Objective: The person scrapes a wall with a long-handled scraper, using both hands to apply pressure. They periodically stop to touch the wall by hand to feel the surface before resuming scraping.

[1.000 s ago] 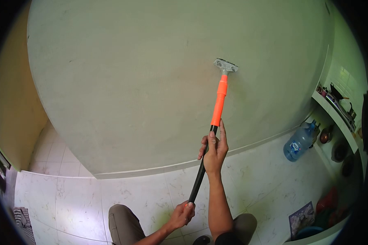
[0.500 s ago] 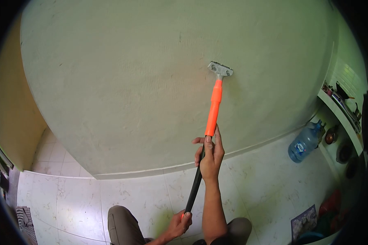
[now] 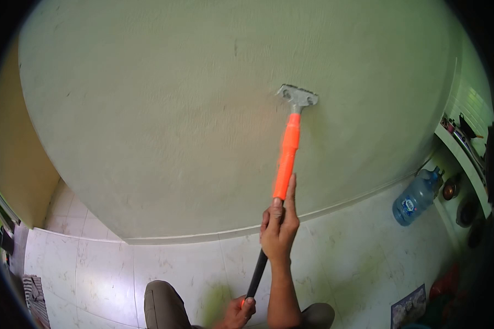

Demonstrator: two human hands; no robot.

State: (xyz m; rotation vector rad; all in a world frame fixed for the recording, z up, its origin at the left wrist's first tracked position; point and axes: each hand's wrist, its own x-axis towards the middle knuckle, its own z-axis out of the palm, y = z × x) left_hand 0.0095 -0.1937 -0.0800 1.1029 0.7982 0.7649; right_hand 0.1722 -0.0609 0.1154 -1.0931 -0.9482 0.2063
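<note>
A long-handled scraper (image 3: 286, 159) has a grey metal head, an orange upper sleeve and a black shaft. Its head (image 3: 297, 95) is at the grey-green wall (image 3: 148, 126), near the middle of the view. My right hand (image 3: 280, 227) is wrapped round the shaft just below the orange sleeve, with the index finger stretched up along it. Lower down, my left hand (image 3: 239, 311) grips the bottom end of the handle, where a bit of orange shows.
A blue water bottle (image 3: 416, 197) stands on the floor at the right, beside a shelf (image 3: 464, 159) with pans. Striped cloth (image 3: 34, 299) lies at the lower left, a patterned board (image 3: 409, 308) at the lower right. A doorway opens at the left.
My right hand has moved slightly down, and its fingers have closed more round the shaft. The scraper head sits slightly lower and further right in view; my left hand is a little lower.
</note>
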